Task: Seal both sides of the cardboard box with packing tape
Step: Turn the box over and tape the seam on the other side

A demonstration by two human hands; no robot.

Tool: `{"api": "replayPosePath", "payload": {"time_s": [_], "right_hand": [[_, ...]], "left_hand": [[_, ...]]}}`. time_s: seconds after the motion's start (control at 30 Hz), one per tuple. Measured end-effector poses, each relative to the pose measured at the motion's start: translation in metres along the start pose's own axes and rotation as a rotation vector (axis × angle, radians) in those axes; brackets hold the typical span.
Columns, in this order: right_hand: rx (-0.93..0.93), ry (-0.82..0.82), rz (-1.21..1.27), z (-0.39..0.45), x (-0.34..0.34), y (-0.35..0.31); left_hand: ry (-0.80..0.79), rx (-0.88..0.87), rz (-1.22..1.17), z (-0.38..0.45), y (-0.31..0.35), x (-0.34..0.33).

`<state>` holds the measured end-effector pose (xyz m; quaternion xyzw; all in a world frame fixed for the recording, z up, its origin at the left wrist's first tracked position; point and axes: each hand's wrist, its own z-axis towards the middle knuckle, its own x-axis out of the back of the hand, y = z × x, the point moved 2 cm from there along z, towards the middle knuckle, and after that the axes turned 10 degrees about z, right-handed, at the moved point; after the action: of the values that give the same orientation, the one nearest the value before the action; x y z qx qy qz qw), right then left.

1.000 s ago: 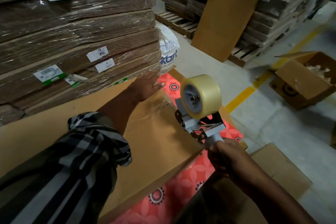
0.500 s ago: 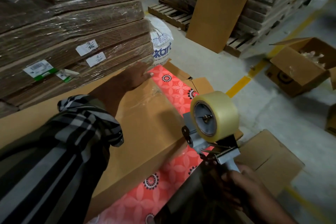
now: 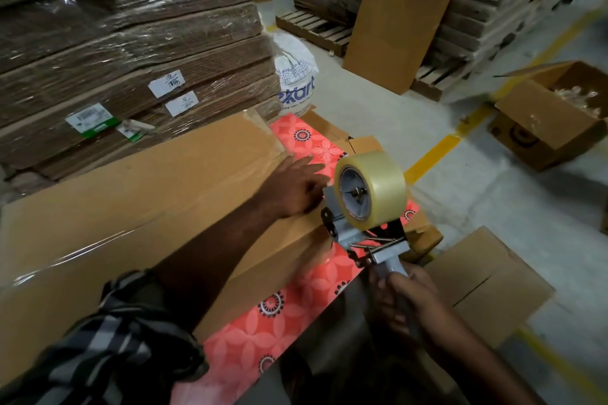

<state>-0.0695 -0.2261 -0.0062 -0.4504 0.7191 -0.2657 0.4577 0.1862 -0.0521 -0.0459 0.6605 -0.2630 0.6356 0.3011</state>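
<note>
A long brown cardboard box (image 3: 138, 194) lies flat on a red flowered mat (image 3: 289, 309), with clear tape shining along its near left part. My left hand (image 3: 296, 187) rests flat, fingers spread, on the box's right end near its edge. My right hand (image 3: 404, 299) grips the grey handle of a tape dispenser (image 3: 365, 240), which carries a roll of clear packing tape (image 3: 371, 187). The dispenser sits just right of my left hand, at the box's right edge.
Wrapped stacks of flat cardboard (image 3: 131, 59) rise behind the box. A white sack (image 3: 296, 76) stands at the back. Flat cardboard pieces (image 3: 487, 283) lie by my right arm. An open carton (image 3: 552, 115) sits on the grey floor at right, past a yellow line (image 3: 437, 151).
My left hand has slid from the box's far corner toward its near right end. The dispenser has moved up and left, close beside that hand.
</note>
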Motion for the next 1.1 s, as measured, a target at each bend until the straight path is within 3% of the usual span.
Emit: {"api": "replayPosePath", "payload": {"time_s": [0.2,0.4,0.77,0.9,1.0,1.1], "right_hand": [[0.009,-0.036,-0.005,-0.011,0.005,-0.004],[-0.044,-0.087,-0.103,-0.046,0.038,0.007],[-0.160,0.002,-0.058,-0.065,0.062,0.042],[-0.128,0.040,-0.072,-0.053,0.064,0.061],[-0.089,0.060,-0.059,-0.045,0.063,0.070],[-0.098,0.102,-0.082,-0.037,0.062,0.071]], "left_hand": [[0.111,0.056,0.064,-0.005,0.006,-0.004],[0.099,0.093,0.011,-0.002,0.005,-0.008],[0.078,0.144,0.056,-0.005,0.015,0.000],[0.210,0.030,0.048,-0.022,0.040,0.008],[0.147,-0.098,-0.006,-0.041,0.061,0.002],[0.137,-0.156,0.087,-0.052,0.068,-0.008]]}}
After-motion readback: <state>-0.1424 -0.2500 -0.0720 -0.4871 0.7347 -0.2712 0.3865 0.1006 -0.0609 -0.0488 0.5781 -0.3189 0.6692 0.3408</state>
